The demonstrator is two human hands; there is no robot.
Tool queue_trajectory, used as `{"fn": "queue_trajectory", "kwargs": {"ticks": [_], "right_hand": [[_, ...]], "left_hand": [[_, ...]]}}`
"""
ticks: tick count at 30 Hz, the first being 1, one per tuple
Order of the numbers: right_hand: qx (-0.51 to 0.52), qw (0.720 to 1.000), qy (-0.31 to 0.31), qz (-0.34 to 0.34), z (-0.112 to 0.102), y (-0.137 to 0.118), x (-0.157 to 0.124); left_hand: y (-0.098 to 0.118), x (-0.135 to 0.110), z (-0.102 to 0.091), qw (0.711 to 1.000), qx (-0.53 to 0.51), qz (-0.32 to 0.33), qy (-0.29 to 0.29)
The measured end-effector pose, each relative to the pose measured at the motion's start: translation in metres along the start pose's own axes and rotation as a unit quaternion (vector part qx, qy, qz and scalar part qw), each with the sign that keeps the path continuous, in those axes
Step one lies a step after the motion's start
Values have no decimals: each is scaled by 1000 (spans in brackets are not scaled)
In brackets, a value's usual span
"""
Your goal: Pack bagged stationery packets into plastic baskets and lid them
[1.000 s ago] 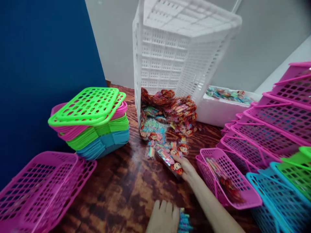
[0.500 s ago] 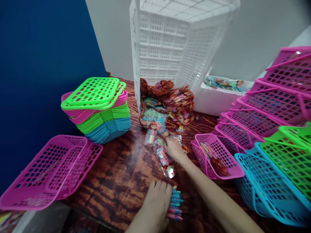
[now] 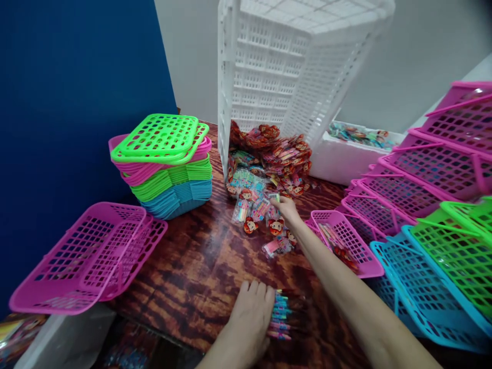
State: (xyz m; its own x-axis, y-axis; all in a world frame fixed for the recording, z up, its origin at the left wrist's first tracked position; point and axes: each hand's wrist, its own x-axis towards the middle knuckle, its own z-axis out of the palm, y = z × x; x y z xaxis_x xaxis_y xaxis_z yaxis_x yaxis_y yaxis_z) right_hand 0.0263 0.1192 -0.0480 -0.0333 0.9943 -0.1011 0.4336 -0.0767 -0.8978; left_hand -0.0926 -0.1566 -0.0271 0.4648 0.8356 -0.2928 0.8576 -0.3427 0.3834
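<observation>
Low on the wood-patterned table, my left hand is closed over a row of thin coloured sticks, like pens or pencils, their ends showing to its right. Farther out, my right hand pinches the edge of a small clear packet with a yellow-green part. Around that hand lie loose clear packets of pastel sticks with red-haired doll faces, among them a pink packet nearer me and another packet to the left. Behind them, a heap of the packets spills from a tipped white crate.
A stack of green, pink and blue baskets stands left, with pink baskets at the table edge. On the right are a pink basket holding packets, blue baskets and stacked pink baskets. A white foam box stands behind.
My right hand has moved farther out towards the heap and now pinches a packet. The loose packets near it have shifted and spread. My left hand stays on the sticks; the view has shifted slightly.
</observation>
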Motion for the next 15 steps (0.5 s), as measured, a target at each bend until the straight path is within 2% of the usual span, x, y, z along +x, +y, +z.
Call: {"fn": "queue_trajectory", "kwargs": {"ticks": [3,7,12,15], "right_hand": [[2,999,-41,-13,-6,-2,-10],[6,993,-118,-27,1,-13,-16],[42,992,-115,-22,7,-39,-6],[41,993,-115,7,4,-45,-13]], "left_hand": [[0,-1,3,1000,1,1,28],[-2,-1,8,999,-1,3,41],[-2,0,9,999,4,7,52],[-2,-1,11,999,18,10,49]]}}
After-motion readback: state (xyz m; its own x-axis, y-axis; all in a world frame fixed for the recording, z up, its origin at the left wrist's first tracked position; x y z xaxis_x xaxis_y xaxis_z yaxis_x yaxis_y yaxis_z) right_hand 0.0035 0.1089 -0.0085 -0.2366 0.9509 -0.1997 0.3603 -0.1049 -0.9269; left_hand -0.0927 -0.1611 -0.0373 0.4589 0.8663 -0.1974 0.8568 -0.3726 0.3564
